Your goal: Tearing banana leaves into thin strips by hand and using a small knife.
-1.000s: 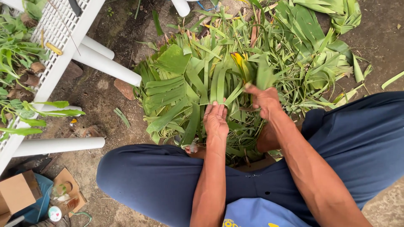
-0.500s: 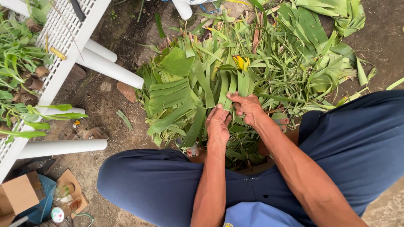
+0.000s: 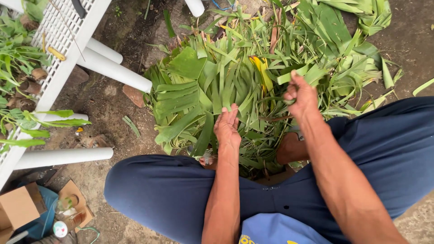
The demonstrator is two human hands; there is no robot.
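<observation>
Head view, person seated on bare ground, knees apart in dark blue trousers (image 3: 181, 190); leaf pile (image 3: 253, 77) fills the centre and upper right of the frame, between and beyond the knees.

Left hand (image 3: 227, 128), centre: fingers flat and released, palm down, pressing the near edge of the pile; grasps nothing.

Right hand (image 3: 302, 96), right of centre: fingers clenched on a thin leaf strip (image 3: 275, 100), lifted just above the pile.

Progress, as a judgement: many cut green blades already lie heaped and roughly aligned at centre left; looser, tangled leaves remain at upper right, so sorting looks partway, with much left.

White rack (image 3: 58, 49) at upper left; cardboard box (image 3: 18, 208) at lower left.
</observation>
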